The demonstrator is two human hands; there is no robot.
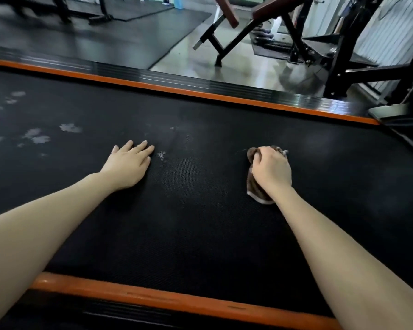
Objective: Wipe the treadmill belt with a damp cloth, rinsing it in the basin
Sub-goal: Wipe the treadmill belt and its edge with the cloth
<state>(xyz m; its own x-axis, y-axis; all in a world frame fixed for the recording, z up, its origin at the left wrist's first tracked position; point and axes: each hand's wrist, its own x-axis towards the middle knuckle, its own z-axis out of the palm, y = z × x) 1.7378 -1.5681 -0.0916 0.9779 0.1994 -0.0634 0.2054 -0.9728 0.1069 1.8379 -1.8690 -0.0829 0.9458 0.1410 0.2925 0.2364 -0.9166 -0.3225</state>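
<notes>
The black treadmill belt (pixel 200 210) fills most of the view, with orange strips along its near and far sides. Pale grey smudges (pixel 69 127) mark the belt at the left. My left hand (pixel 129 163) rests flat on the belt, fingers straight. My right hand (pixel 271 170) grips a bunched brown cloth (pixel 254 186) and holds it down on the belt, right of centre. No basin is in view.
Ribbed black side rails run outside the far orange strip (pixel 200 92) and the near orange strip (pixel 177 300). Beyond lie black floor mats (pixel 105 36), a weight bench frame (pixel 236 32) and a machine base (pixel 343 75). The treadmill's front housing (pixel 401 115) sits at the right.
</notes>
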